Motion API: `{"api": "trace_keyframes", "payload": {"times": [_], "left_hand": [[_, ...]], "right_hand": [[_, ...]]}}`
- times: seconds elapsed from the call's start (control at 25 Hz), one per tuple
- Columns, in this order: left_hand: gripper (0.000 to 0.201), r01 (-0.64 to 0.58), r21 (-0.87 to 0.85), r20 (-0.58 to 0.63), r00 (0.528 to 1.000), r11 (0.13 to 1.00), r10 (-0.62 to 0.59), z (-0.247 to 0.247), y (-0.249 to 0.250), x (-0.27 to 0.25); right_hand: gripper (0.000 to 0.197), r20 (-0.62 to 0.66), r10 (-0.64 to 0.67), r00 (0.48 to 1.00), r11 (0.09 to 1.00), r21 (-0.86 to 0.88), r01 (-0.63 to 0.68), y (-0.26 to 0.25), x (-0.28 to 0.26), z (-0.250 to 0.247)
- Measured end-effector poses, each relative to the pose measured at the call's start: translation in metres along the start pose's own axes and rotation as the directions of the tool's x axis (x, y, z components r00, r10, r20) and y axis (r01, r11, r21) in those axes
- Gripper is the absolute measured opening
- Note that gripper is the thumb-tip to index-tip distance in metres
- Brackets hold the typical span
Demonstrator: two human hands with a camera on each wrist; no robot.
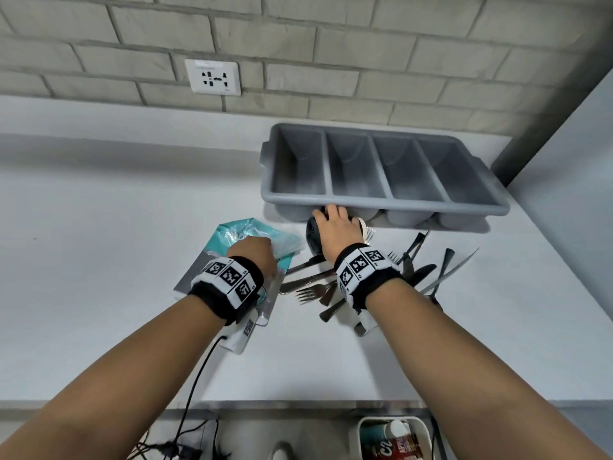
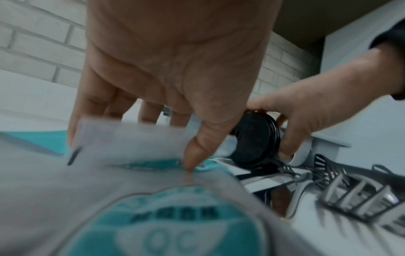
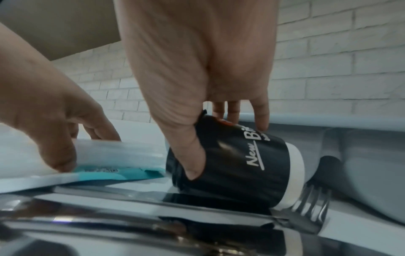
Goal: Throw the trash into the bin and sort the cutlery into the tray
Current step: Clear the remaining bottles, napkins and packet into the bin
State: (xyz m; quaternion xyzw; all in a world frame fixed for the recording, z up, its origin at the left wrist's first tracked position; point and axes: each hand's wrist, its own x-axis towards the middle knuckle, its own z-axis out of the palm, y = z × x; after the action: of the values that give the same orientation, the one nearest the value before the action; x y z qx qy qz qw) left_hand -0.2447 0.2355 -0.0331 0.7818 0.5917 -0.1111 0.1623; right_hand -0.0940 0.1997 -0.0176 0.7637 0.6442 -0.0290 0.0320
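The right hand (image 1: 335,227) gripped a black paper cup (image 3: 232,166) lying on its side against the grey four-compartment tray's (image 1: 381,197) near wall. The left hand (image 1: 255,254) pinched a glossy teal plastic wrapper (image 1: 265,237). Steel cutlery (image 1: 318,283) lay heaped just nearer.

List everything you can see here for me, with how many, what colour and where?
Cutlery tray: one, grey, four empty compartments, by the brick wall.
Cup: one, black with lid, on its side before the tray.
Plastic packet: one, teal and clear, left of the cup.
Cutlery pile: several forks and knives, silver and black, counter.
Bin: one, white, below counter edge, trash inside.
Wall socket: one, white.
Left hand: pinches the packet.
Right hand: grips the cup.
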Motion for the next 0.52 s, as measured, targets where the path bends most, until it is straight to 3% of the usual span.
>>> {"api": "trace_keyframes", "payload": {"times": [0.12,0.28,0.4,0.52], "left_hand": [[0.034,0.011,-0.024,-0.034,0.999,1.0,-0.012,-0.005,-0.003,-0.002],[0.035,0.021,-0.138,-0.184,0.982,0.99,-0.046,-0.025,0.001,-0.02],[0.033,-0.035,-0.262,-0.312,0.949,0.965,-0.05,-0.047,0.018,-0.053],[0.028,-0.191,-0.453,-0.345,0.938,0.871,0.026,-0.06,0.049,-0.088]], "right_hand": [[0.064,0.024,-0.001,1.0,0.999,0.052,0.0,-0.001,0.0,0.002],[0.076,0.015,-0.02,1.0,0.983,0.182,0.017,0.006,-0.01,-0.007],[0.075,-0.125,-0.019,0.992,0.924,0.376,0.065,0.016,-0.033,-0.033],[0.074,-0.338,0.097,0.936,0.852,0.514,0.098,0.043,-0.072,-0.057]]}}
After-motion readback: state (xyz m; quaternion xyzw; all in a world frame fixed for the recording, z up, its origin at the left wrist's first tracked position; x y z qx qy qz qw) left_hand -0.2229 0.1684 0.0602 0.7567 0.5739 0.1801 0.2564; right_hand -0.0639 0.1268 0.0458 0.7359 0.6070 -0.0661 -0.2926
